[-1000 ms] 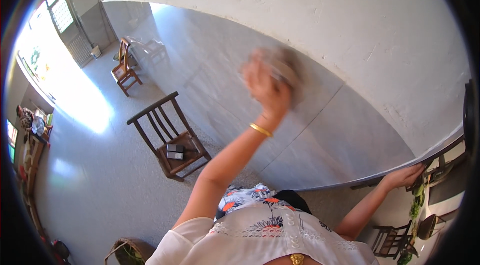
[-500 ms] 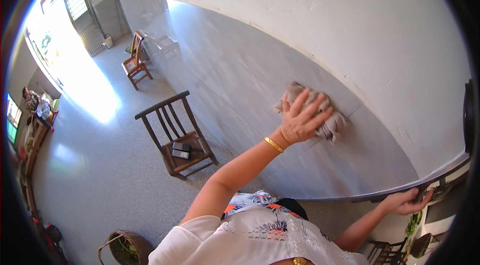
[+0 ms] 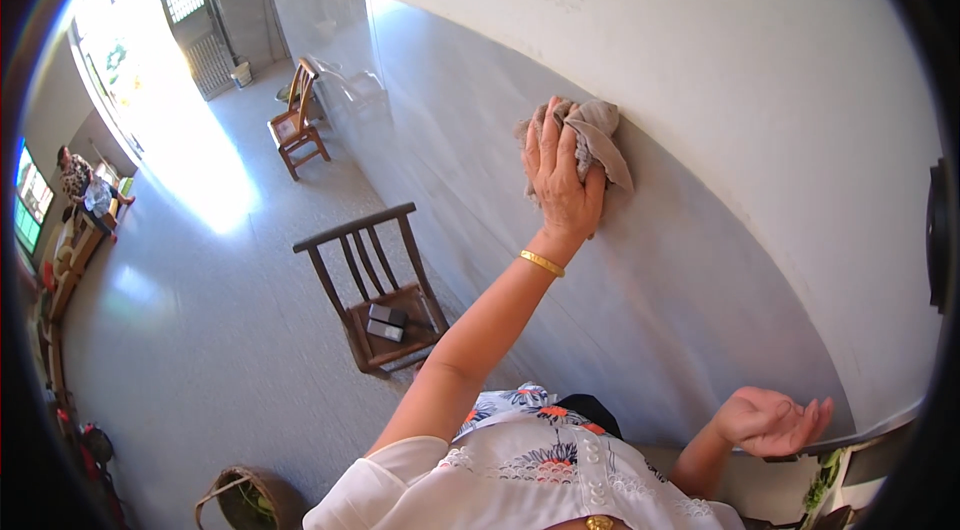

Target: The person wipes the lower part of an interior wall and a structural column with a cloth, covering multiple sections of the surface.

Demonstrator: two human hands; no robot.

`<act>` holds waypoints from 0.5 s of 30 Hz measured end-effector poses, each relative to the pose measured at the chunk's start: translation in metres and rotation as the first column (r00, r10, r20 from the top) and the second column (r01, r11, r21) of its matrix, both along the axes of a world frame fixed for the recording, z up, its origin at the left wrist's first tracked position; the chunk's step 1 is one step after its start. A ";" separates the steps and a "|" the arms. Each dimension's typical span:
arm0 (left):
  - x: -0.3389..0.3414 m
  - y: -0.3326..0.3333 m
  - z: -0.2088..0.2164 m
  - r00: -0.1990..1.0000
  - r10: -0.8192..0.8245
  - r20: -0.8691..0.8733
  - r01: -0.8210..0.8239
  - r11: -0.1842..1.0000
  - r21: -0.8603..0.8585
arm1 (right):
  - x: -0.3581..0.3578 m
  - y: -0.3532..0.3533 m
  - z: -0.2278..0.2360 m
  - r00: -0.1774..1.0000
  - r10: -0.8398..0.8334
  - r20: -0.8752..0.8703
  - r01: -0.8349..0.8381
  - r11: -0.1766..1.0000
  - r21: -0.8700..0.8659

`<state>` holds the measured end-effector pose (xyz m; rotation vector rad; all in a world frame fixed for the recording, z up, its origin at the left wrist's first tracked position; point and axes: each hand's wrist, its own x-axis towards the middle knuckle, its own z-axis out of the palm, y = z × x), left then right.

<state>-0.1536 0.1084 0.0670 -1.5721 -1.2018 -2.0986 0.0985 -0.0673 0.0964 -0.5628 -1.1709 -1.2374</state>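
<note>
A crumpled grey-brown cloth (image 3: 602, 135) lies bunched under my left hand (image 3: 562, 180), which presses it against the grey lower wall (image 3: 670, 270) just below the white part. The fingers spread over the cloth, and a gold bangle sits on that wrist. Lower right, my right hand (image 3: 770, 422) hangs in the air near the wall's edge. Its palm is turned up, the fingers are loosely bent, and nothing shows in it.
A dark wooden chair (image 3: 372, 295) holding small dark boxes (image 3: 386, 323) stands left of my arm. Farther off are another wooden chair (image 3: 297, 125) and a seated person (image 3: 85, 188). A wicker basket (image 3: 278, 500) stands at the lower left.
My left hand has slid the cloth up and leftward along the wall. My right hand has come away from the dark edge at the right, moving left. The view has shifted slightly.
</note>
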 end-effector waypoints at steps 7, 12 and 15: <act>-0.069 0.050 0.001 1.000 0.024 0.020 -0.023 0.997 -0.070 | -0.094 0.074 0.004 0.995 0.098 0.035 -0.093 0.989 -0.118; -0.118 0.088 -0.001 0.998 0.041 0.043 -0.037 0.994 -0.102 | -0.156 0.119 0.008 0.980 0.174 0.092 -0.146 0.957 -0.251; -0.152 0.114 -0.005 0.996 0.058 0.069 -0.051 0.993 -0.109 | -0.189 0.141 0.009 0.985 0.142 0.102 -0.095 0.923 -0.372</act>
